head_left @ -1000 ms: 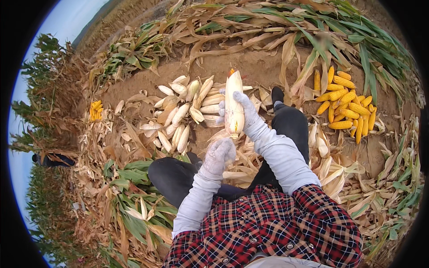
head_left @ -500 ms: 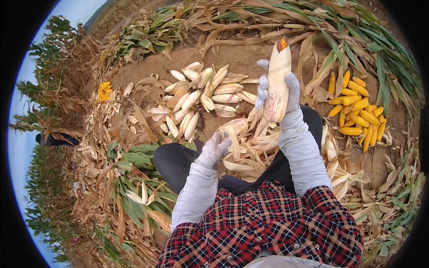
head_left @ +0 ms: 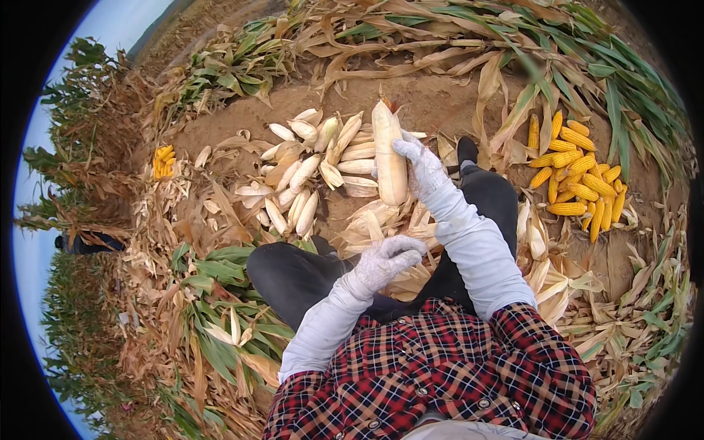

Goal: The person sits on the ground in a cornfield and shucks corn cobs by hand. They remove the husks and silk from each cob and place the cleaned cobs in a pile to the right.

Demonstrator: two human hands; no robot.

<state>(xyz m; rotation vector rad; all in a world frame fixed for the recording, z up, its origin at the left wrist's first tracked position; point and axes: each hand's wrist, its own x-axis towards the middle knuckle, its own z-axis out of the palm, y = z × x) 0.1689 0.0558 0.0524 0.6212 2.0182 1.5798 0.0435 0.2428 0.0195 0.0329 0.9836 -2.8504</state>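
Observation:
My right hand [head_left: 425, 165], in a whitish glove, is closed around an ear of corn in pale husk [head_left: 389, 158]. The ear stands nearly upright with its brownish tip at the far end. My left hand [head_left: 384, 261], gloved too, hovers over my lap, below the ear and apart from it. Its fingers are loosely bent, and nothing shows in them. Beyond it, past my legs, lies a pile of ears still in husk [head_left: 297, 172]. Stripped husks [head_left: 407, 282] lie between my legs.
Bare yellow cobs [head_left: 579, 176] are heaped on the soil at the right. A smaller yellow heap [head_left: 163, 161] lies far left. Green and dry corn leaves [head_left: 440, 33] ring the far side. A person in dark clothing [head_left: 94, 242] is at the left edge beside standing corn plants [head_left: 66, 308].
My right hand has carried the husked ear leftward and turned it, so its tip leans slightly left. My left hand has moved a little right and lower, its fingers bending more.

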